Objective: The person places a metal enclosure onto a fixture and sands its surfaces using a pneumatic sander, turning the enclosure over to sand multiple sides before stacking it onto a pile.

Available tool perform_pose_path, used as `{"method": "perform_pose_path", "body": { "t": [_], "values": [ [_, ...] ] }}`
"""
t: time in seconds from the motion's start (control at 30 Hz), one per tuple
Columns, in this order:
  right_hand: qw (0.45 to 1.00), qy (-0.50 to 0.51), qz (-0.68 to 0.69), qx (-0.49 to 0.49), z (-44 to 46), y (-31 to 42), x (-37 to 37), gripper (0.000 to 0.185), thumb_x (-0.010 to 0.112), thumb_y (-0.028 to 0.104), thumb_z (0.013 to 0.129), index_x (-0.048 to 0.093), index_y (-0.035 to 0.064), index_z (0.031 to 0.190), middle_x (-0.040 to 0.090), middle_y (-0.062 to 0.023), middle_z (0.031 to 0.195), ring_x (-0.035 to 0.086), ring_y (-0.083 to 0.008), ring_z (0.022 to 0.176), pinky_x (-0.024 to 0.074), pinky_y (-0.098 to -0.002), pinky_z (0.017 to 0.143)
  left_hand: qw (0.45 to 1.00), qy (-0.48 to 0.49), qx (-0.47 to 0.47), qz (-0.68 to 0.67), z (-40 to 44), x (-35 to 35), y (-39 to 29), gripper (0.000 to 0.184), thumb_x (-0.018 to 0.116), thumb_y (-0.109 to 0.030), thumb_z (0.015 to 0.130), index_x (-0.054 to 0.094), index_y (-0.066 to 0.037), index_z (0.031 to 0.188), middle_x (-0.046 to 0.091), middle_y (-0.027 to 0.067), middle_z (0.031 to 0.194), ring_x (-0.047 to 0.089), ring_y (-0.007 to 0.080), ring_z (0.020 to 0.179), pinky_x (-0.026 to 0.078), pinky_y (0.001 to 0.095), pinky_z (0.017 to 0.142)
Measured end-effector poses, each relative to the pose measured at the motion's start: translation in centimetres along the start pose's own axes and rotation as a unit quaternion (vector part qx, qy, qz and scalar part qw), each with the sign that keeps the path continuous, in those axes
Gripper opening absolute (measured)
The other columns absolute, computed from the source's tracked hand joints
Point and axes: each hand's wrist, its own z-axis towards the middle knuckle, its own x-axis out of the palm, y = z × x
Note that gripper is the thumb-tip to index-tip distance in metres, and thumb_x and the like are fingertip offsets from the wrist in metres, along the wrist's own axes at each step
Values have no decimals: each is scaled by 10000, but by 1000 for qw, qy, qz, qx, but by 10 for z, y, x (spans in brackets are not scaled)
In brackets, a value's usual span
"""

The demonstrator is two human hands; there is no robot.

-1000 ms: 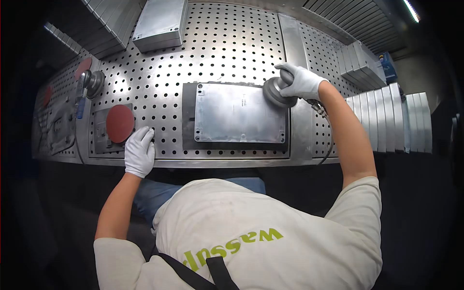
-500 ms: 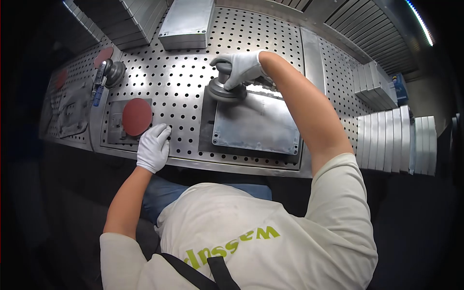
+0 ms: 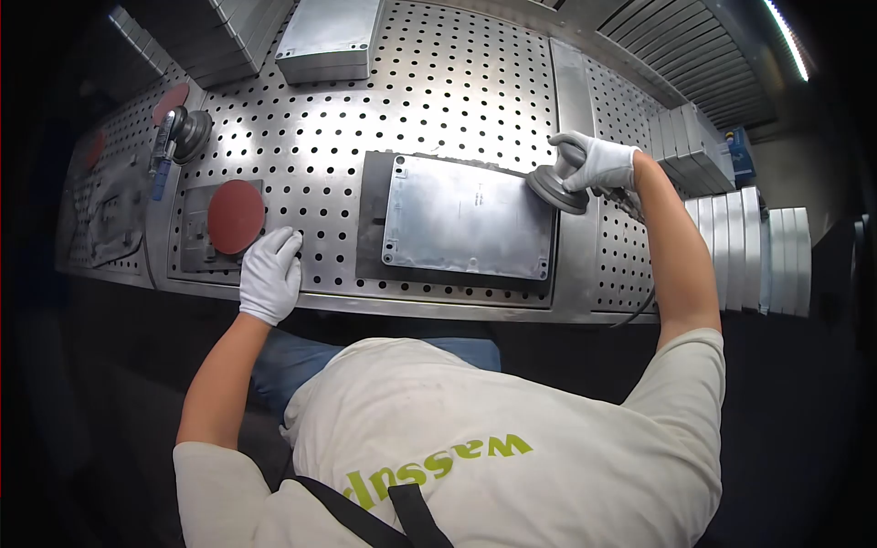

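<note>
In a white glove, my right hand (image 3: 603, 164) grips a grey disc sander (image 3: 555, 189) by its head. The sander's round pad is tilted at the upper right edge of a flat metal lid (image 3: 470, 215), which lies on a dark mat (image 3: 373, 201). My left hand (image 3: 271, 274), also gloved in white, rests on the table's front edge with its fingers stretched out. Just beyond its fingertips lies a red sanding disc (image 3: 237, 216) on a grey plate (image 3: 195, 230).
A second sander (image 3: 190, 135) with a blue-handled fitting stands at the left. Stacked metal pieces (image 3: 329, 41) sit at the back, and rows of panels (image 3: 731, 251) stand at the right. The steel tabletop (image 3: 438, 82) is perforated. A dark hose (image 3: 639, 310) hangs over the front edge.
My right hand has swept the sander from the lid's upper left corner across to its right edge. My left hand has stayed beside the red disc. The whole view has shifted slightly.
</note>
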Motion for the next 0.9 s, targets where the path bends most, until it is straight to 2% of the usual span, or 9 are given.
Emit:
{"method": "perform_pose_path", "body": {
  "t": [0.07, 0.17, 0.23, 0.37, 0.43, 0.6, 0.63, 0.77, 0.9],
  "values": [
    [998, -11, 1, 54, -20, 17, 1, 906, 838, 195, 741, 456, 130, 1560, 709, -74, 1083, 658, -182, 794, 568, -330, 707, 1000, 6, -9, -3, 1, 0, -1, 383, 655, -53, 830, 660, -4, 1210, 653, 198, 1259, 626, 410, 1179, 498, 516, 1020],
    [998, -4, -49, -30, 11, 43, 11, 870, 823, 157, 774, 452, 129, 1560, 709, -50, 1085, 669, -166, 965, 567, -322, 842, 1000, 5, -5, -5, 1, 0, 0, 385, 654, -49, 826, 659, -1, 1208, 653, 196, 1254, 626, 409, 1177, 500, 514, 1017],
    [995, 11, -52, -90, 30, 82, 24, 872, 820, 175, 763, 463, 142, 1558, 708, -81, 1144, 670, -174, 1007, 564, -327, 869, 1000, 10, -1, -10, 1, -1, 1, 388, 656, -47, 823, 658, 1, 1208, 653, 195, 1251, 626, 408, 1176, 501, 513, 1014],
    [976, 9, -94, -198, 71, 158, 51, 877, 829, 220, 742, 488, 164, 1548, 694, -104, 1138, 674, -199, 955, 571, -343, 842, 1000, 13, -3, -12, -1, 2, 4, 403, 657, -46, 820, 657, -3, 1220, 652, 194, 1249, 623, 408, 1181, 498, 511, 1022],
    [976, 46, -89, -192, 77, 187, 57, 926, 839, 310, 726, 469, 218, 1569, 684, -142, 1267, 688, -264, 1014, 570, -381, 860, 1000, 8, 1, 0, -3, 1, 4, 407, 657, -50, 823, 657, -9, 1228, 651, 195, 1257, 620, 411, 1187, 494, 513, 1030],
    [973, 53, -94, -202, 78, 185, 60, 928, 835, 291, 722, 465, 210, 1569, 699, -141, 1247, 688, -269, 1018, 570, -396, 858, 1000, 20, -1, -9, -6, 5, 8, 426, 629, -37, 845, 648, -12, 1271, 637, 203, 1303, 598, 417, 1234, 464, 521, 1077],
    [970, 21, -114, -212, 70, 176, 58, 868, 821, 220, 753, 482, 168, 1550, 682, -110, 1159, 674, -230, 992, 574, -351, 858, 1000, 18, 0, -9, -7, 5, 8, 428, 629, -38, 847, 647, -14, 1274, 636, 203, 1305, 598, 417, 1233, 464, 521, 1077],
    [988, -4, -79, -135, 39, 105, 38, 869, 810, 171, 744, 481, 131, 1548, 688, -91, 1152, 666, -203, 1020, 573, -344, 873, 1000, 0, 2, 1, -7, 4, 5, 403, 657, -53, 834, 664, -20, 1235, 646, 194, 1291, 614, 409, 1215, 483, 517, 1052],
    [999, -36, -17, 35, -28, 47, 18, 882, 814, 167, 739, 475, 132, 1552, 706, -72, 1052, 669, -174, 1002, 564, -336, 893, 1000, -2, 2, -3, -8, 5, 5, 402, 654, -43, 831, 663, -13, 1232, 646, 195, 1289, 616, 405, 1213, 489, 509, 1047]
  ]
}}
